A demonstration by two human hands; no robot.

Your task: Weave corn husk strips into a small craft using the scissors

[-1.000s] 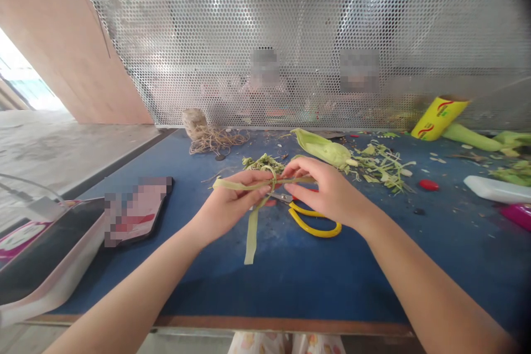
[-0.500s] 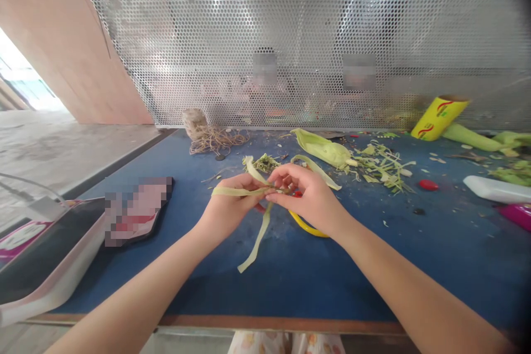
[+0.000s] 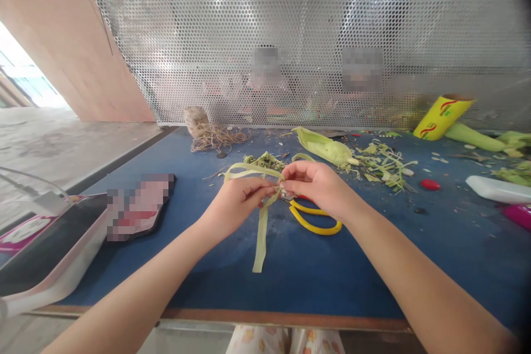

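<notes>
On a blue worktop (image 3: 182,204), dry twine (image 3: 213,137) lies tangled below a perforated metal screen (image 3: 166,38). The left hand (image 3: 234,204) and right hand (image 3: 321,188) pinch a pale, ribbon-flat corn husk strip (image 3: 261,238) between their fingers, just above the worktop. One loop is formed but not drawn tight, and the tail dangles loose. Yellow-handled scissors (image 3: 315,221) lie beneath; an unhusked corn cob (image 3: 327,149) and shredded scraps (image 3: 384,166) sit to the right.
</notes>
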